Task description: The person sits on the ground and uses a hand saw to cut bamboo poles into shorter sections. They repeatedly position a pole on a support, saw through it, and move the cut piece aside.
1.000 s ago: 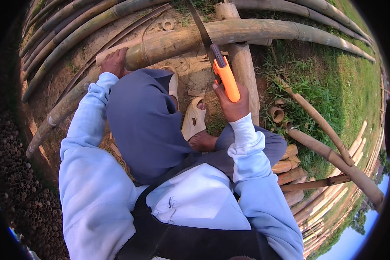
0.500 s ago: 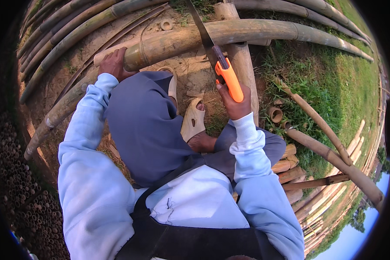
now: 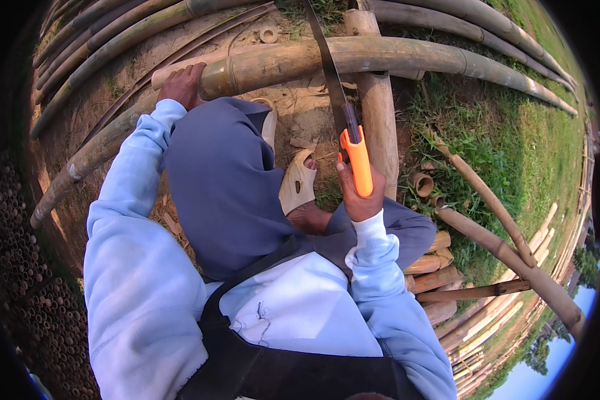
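A thick bamboo pole (image 3: 273, 67) lies crosswise in front of me, resting on a second bamboo post (image 3: 378, 117) that runs away from me. My left hand (image 3: 182, 87) is closed over the pole near its left end, beside my raised knee. In my right hand (image 3: 363, 190) is the orange handle of a handsaw (image 3: 358, 160), with my fingers wrapped round it. The long dark blade points away from me and crosses the pole just left of the post. Whether its teeth sit in a cut, I cannot tell.
Several long bamboo poles (image 3: 117, 50) lie at the far left, and more (image 3: 447, 20) at the far right. My sandalled foot (image 3: 300, 183) is below the pole. Short bamboo pieces (image 3: 435, 270) are stacked by my right knee. Cut bamboo ends (image 3: 33, 293) fill the lower left.
My right hand has drawn the saw back toward me, and its blade now stands steeper in the view. My left hand keeps its grip on the pole. The view has shifted slightly.
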